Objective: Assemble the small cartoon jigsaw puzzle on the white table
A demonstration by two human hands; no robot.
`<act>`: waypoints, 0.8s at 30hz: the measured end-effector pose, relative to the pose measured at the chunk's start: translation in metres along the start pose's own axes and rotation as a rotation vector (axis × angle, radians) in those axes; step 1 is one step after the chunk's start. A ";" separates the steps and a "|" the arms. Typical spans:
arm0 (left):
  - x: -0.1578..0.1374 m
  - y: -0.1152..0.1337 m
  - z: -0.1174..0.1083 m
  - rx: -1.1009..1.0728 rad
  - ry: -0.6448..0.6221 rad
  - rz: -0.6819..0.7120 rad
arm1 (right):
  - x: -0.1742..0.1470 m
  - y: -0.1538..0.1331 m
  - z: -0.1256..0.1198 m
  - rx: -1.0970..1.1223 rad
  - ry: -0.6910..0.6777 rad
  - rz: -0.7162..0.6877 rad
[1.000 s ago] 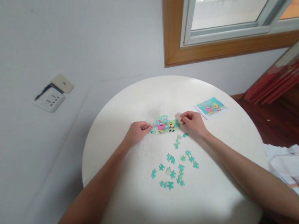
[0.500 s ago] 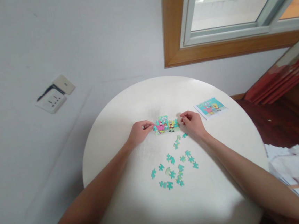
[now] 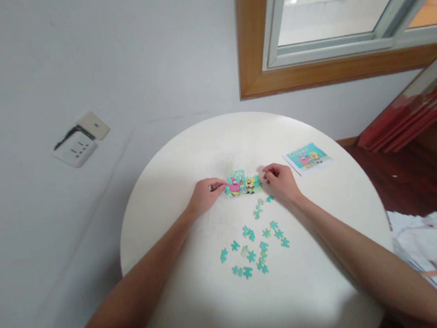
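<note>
A partly joined jigsaw puzzle (image 3: 239, 185) with pink and yellow cartoon figures lies on the white round table (image 3: 177, 300). At its left edge, my left hand (image 3: 205, 195) is closed, its fingertips on a small teal jigsaw piece at the border. My right hand (image 3: 281, 179) rests by the right edge with fingers curled in; whatever they may hold is hidden. Just below the puzzle are a few loose teal pieces (image 3: 258, 211), and several more loose pieces (image 3: 251, 255) are scattered nearer to me.
A picture card (image 3: 309, 158) showing the same cartoon figures lies beyond my right hand. The wall (image 3: 148, 63) and a wood-framed window (image 3: 251, 82) stand behind the table. Papers (image 3: 432, 242) are piled at the right, below a red curtain (image 3: 401, 117).
My left fingertips have shifted slightly to the right, onto the puzzle's left edge. The right hand stays almost where it was, and the loose pieces lie unchanged.
</note>
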State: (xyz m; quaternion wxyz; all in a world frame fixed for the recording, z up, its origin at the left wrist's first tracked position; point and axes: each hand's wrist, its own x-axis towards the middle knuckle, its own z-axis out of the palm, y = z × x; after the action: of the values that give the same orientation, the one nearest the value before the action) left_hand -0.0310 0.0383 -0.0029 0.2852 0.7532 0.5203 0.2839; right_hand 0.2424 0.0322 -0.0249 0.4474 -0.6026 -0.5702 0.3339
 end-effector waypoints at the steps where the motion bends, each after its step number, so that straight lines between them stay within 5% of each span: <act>1: 0.000 0.000 0.000 0.012 0.001 0.004 | 0.000 0.000 0.000 -0.001 0.000 0.000; 16: -0.002 0.003 -0.001 0.041 0.064 0.109 | -0.001 -0.001 -0.001 0.015 -0.009 -0.002; 24: -0.003 0.002 -0.001 0.099 -0.016 0.208 | 0.001 0.003 0.000 -0.002 -0.010 -0.019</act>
State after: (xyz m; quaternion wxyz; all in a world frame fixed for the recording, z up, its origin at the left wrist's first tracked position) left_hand -0.0316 0.0349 -0.0013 0.2208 0.8185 0.4505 0.2798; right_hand 0.2433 0.0333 -0.0280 0.4473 -0.5959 -0.5785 0.3319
